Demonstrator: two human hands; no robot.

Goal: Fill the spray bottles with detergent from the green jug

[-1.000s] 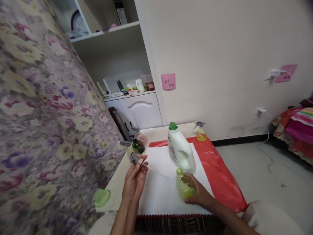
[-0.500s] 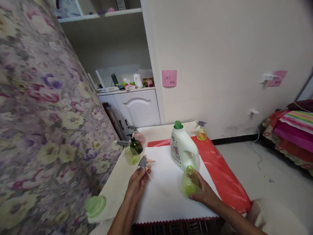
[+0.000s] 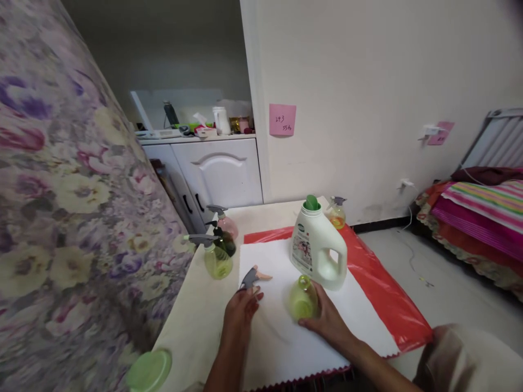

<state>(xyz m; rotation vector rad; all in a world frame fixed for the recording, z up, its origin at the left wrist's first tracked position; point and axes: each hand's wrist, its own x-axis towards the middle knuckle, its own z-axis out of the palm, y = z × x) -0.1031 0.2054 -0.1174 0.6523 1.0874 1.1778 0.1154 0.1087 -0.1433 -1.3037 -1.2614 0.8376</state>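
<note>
My left hand [image 3: 242, 311] holds a grey spray-trigger head [image 3: 252, 277] with an orange tip, its thin tube trailing down over the white cloth [image 3: 281, 337]. My right hand [image 3: 327, 321] grips an open, uncapped green spray bottle [image 3: 302, 298] that stands on the cloth, slightly tilted with its neck toward me. Just behind it stands a white detergent jug [image 3: 318, 247] with a green cap.
Three spray bottles, green [image 3: 216, 258], dark and pink [image 3: 226, 223], stand at the table's left. A small yellow sprayer [image 3: 337, 215] is at the back. A red sheet [image 3: 379, 294] lies under the cloth. A green lid [image 3: 149, 370] sits near the front-left corner. A flowered curtain hangs left.
The camera has tilted down and shifted. My left hand lowered the trigger head toward the cloth. My right hand kept its hold on the green bottle, now tilted more toward me.
</note>
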